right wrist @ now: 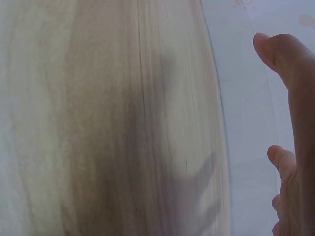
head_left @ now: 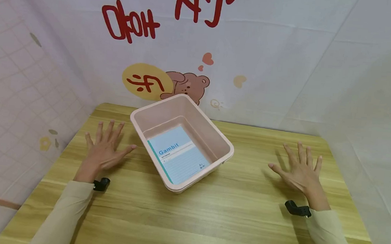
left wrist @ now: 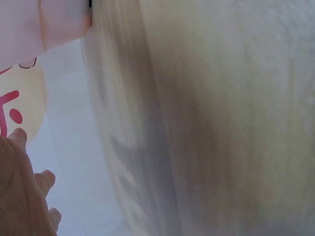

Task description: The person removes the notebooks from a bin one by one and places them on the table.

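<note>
A pale pink plastic basin (head_left: 191, 181) stands at an angle on the table, left of its middle. Flat on its floor lies a light blue notebook (head_left: 179, 155) with "Gambit" on the cover and a green spine. My left hand (head_left: 104, 151) is spread just left of the basin, its thumb pointing toward the wall of it without touching. Well to the right, my right hand (head_left: 300, 170) is spread too and holds nothing. Both wrist views show the hands (left wrist: 22, 191) (right wrist: 300, 123) raised above the tabletop, casting shadows on it.
The wood-grain table (head_left: 207, 230) runs back to a white cloth wall (head_left: 272, 66) printed with red characters and a bear (head_left: 188, 87). More cloth hangs along the left and right sides. A black wrist camera (head_left: 101, 184) is strapped to each wrist.
</note>
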`<state>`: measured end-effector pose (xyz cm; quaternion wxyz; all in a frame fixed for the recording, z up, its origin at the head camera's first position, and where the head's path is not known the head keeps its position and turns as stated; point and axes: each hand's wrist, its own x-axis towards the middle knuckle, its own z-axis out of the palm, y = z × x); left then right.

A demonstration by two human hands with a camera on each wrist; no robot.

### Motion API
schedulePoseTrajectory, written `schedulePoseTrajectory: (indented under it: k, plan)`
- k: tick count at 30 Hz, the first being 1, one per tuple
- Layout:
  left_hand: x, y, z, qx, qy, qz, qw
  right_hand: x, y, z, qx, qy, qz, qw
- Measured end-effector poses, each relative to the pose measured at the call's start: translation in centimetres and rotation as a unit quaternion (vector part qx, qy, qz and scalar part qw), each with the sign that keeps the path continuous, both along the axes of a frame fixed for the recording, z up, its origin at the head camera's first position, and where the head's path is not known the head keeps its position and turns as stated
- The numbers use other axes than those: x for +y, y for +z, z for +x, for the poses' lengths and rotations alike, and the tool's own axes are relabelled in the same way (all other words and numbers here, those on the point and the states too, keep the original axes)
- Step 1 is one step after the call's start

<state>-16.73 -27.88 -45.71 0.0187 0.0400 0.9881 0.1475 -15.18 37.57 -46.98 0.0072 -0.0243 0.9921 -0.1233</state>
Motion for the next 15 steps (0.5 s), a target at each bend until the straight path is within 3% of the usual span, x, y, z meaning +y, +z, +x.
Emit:
schedulePoseTrajectory:
  k: [9,15]
  plan:
    - [-0.2,0.4,0.3,-0.002,0.008,0.036,0.9993,-0.4,0.4,0.0,-0.004,0.006,-0.008,1.000]
    - [0.4,1.0,-0.2,0.003,-0.003,0.106,0.9944,-1.3,1.2,-0.1,0.007,0.009,-0.025,1.000]
